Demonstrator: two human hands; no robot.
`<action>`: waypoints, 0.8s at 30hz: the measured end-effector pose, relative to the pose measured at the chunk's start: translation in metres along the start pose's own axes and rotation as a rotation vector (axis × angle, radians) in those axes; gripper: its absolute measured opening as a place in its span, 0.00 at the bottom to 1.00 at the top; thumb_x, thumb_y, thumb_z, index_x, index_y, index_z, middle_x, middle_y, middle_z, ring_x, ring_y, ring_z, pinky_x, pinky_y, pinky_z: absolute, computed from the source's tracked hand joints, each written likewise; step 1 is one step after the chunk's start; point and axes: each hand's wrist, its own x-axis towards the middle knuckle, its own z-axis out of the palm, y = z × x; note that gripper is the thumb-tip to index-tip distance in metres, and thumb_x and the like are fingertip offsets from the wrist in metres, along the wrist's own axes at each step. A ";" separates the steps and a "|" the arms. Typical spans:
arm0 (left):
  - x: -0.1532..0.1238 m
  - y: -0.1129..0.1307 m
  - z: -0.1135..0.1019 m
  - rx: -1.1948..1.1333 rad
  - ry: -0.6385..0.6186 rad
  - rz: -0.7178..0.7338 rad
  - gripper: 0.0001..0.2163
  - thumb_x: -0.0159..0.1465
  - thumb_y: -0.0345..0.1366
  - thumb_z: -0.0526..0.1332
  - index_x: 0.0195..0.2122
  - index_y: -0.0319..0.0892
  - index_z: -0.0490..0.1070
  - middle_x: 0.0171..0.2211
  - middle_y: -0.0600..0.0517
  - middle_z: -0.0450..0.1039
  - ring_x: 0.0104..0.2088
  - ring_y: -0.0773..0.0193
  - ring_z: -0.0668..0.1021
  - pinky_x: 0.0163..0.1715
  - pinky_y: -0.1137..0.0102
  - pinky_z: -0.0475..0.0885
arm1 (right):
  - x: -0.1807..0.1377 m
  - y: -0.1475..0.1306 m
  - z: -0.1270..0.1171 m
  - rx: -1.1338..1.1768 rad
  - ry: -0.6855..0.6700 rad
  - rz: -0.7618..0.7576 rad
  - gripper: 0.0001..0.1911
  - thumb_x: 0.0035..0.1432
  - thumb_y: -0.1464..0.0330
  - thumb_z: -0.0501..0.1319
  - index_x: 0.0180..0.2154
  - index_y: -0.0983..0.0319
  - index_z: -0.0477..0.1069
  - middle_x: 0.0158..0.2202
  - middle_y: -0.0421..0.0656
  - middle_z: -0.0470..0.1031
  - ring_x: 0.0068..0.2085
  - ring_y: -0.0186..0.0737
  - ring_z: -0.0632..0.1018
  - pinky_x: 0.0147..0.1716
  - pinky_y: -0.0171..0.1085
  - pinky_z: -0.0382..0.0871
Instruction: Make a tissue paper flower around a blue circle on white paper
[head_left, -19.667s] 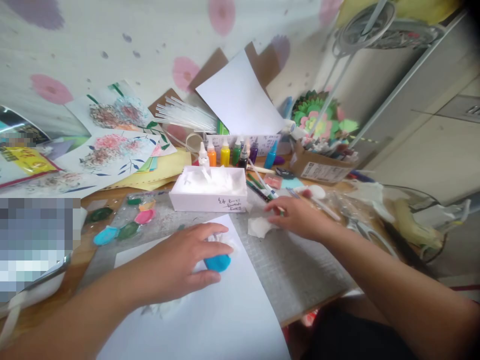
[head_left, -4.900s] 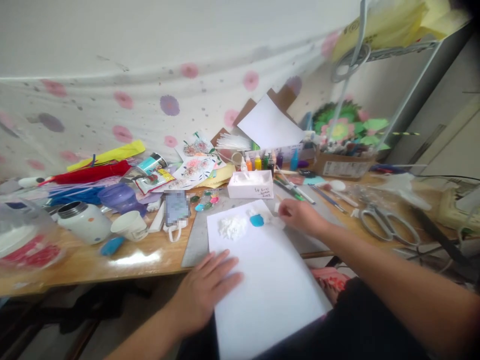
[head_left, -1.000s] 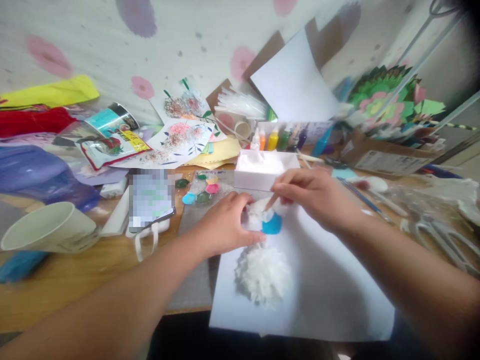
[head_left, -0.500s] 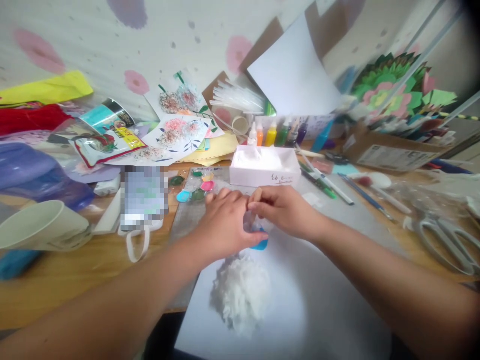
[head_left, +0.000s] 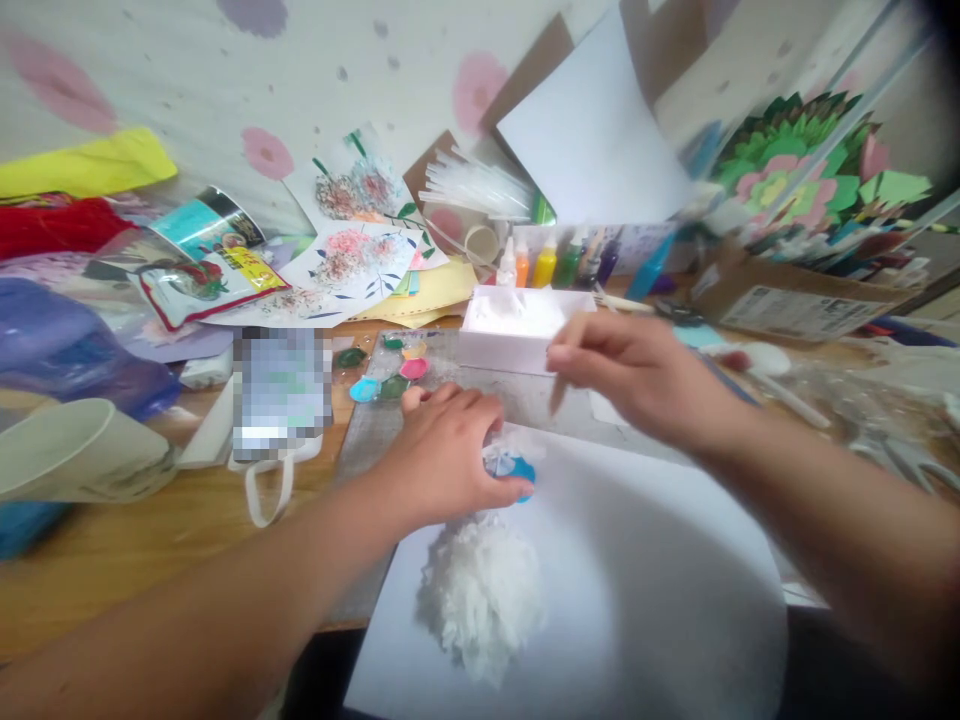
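Observation:
My left hand (head_left: pixel 450 450) is closed around a small clear plastic container with blue in it (head_left: pixel 520 468), low over the top edge of a white paper sheet (head_left: pixel 615 580). The fingers hide much of the container. My right hand (head_left: pixel 622 370) hovers to the right, in front of a white box (head_left: pixel 499 345). Its thumb and forefinger are pinched together, and whatever they hold, if anything, is too blurred to make out. A clump of shredded white material (head_left: pixel 487 595) lies on the paper below my left hand.
Several small paint bottles (head_left: pixel 545 266) stand behind the box. Paint-coloured dishes (head_left: pixel 365 389) lie left of it on a grey mat (head_left: pixel 360 500). At left are a paper cup (head_left: pixel 82 450) and a pixelated object with a white strap (head_left: pixel 279 395). Scissors (head_left: pixel 900 455) lie at right.
My right hand has left the container and moved right and up, towards the white box. My left hand stays in about the same place, still holding the container.

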 end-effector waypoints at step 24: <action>0.001 -0.010 -0.003 -0.087 0.011 0.219 0.09 0.58 0.42 0.60 0.38 0.47 0.66 0.41 0.54 0.69 0.45 0.58 0.69 0.51 0.57 0.49 | -0.058 0.094 -0.044 -0.714 -0.238 -0.076 0.11 0.55 0.74 0.53 0.36 0.61 0.72 0.35 0.45 0.69 0.34 0.39 0.73 0.35 0.37 0.67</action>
